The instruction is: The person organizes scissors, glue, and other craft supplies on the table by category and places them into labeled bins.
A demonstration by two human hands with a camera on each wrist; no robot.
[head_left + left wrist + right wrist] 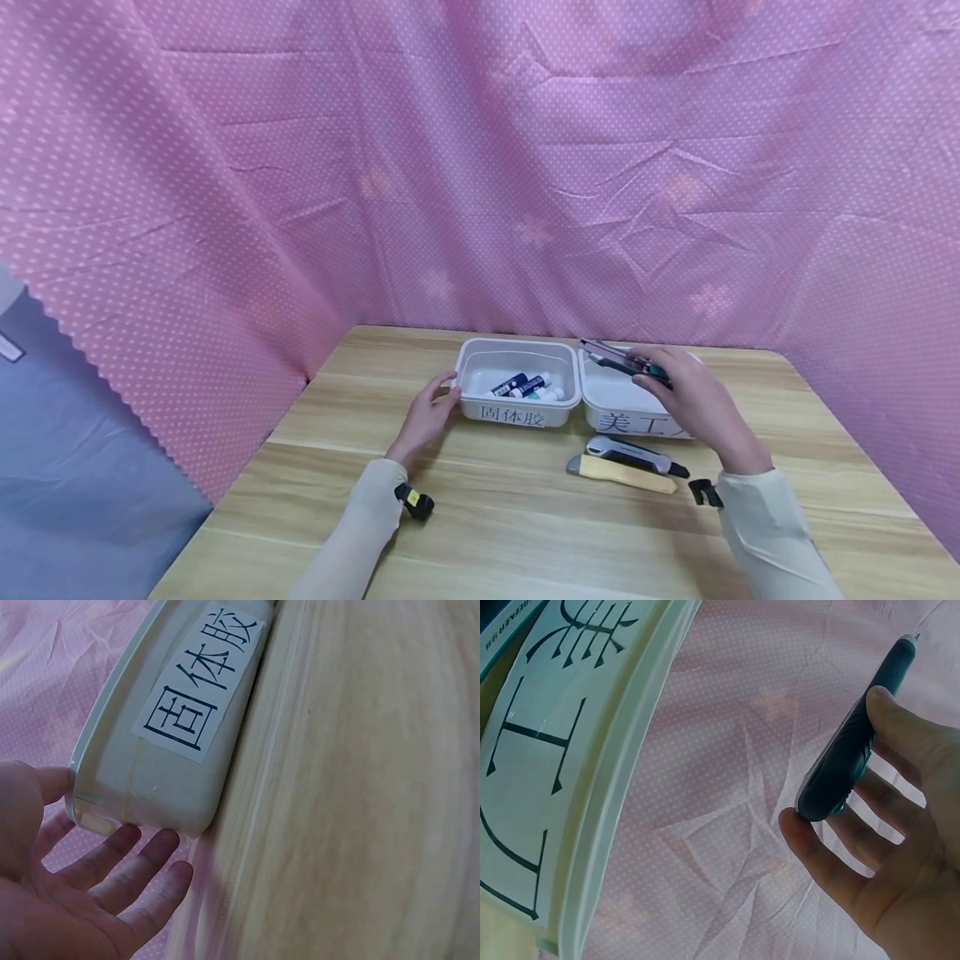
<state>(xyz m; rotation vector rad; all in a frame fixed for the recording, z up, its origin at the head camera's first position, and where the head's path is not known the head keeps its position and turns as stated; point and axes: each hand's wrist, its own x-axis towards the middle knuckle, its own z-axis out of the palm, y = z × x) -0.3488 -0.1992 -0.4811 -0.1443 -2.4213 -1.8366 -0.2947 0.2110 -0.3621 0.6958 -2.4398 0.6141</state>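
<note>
Sleeves (pixel 772 533) cross the lower edge; right of centre, right grip (pixel 693 396) pinches a cutter (pixel 613 359); left grip (pixel 426 415), spread, touches a bin (pixel 558 417).

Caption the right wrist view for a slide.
Right hand holding a dark utility knife near a labelled white bin, pink dotted curtain behind.

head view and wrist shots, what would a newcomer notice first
Likely the pink dotted curtain filling the head view's background. Next, the right hand holding a dark cutter above the right white box, with a yellow cutter and a grey cutter lying in front of it. Then the left white box, touched by the left hand, with glue sticks inside.
</note>
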